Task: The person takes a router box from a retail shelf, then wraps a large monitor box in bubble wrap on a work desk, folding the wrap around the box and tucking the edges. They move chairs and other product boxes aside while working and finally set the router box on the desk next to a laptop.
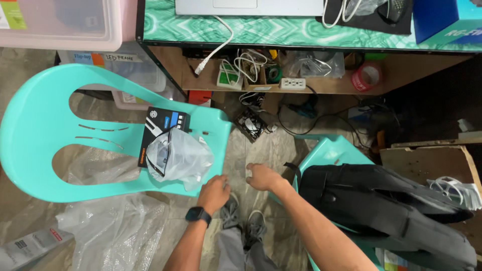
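My left hand (pixel 214 192), a dark watch on its wrist, curls over the front corner of a turquoise plastic chair (pixel 45 130). On that chair's seat lie a black flat box (pixel 161 125) and a crumpled clear plastic bag (pixel 181 156) that partly covers it. My right hand (pixel 262 176) hovers loosely closed and holds nothing, in the gap between this chair and a second turquoise chair (pixel 329 150). A black backpack (pixel 381 200) rests on that second chair. My grey shoes (pixel 243 221) show below both hands.
Ahead stands a table with a green patterned top (pixel 281 31) and a laptop (pixel 251 6). Its lower shelf holds cables, a white power strip (pixel 292 83) and a red tape roll (pixel 366 76). Clear plastic wrap (pixel 118 228) lies at the lower left, a cardboard box (pixel 427 163) at the right.
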`<action>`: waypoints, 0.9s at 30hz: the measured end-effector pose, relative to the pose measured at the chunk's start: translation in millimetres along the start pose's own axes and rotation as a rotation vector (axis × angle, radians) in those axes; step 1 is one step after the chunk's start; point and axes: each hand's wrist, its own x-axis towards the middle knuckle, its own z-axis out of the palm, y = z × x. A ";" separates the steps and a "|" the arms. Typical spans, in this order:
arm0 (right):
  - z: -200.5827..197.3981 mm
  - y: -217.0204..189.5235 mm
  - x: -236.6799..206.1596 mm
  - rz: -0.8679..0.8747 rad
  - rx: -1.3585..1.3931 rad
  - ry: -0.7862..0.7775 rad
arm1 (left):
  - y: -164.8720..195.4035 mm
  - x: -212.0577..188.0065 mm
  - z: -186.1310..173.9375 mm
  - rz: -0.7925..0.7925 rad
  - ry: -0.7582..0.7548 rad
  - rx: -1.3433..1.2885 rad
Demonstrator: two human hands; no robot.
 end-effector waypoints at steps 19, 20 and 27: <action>145.3 -154.7 -12.5 -0.243 0.132 0.013 | -149.9 -192.1 -13.9 -0.356 0.315 -0.285; 159.9 -167.8 -14.6 -0.271 0.129 0.005 | -161.2 -208.0 -21.6 -0.376 0.337 -0.294; 265.9 -271.7 -6.9 -0.420 0.112 -0.114 | -263.0 -323.3 -79.5 -0.508 0.478 -0.350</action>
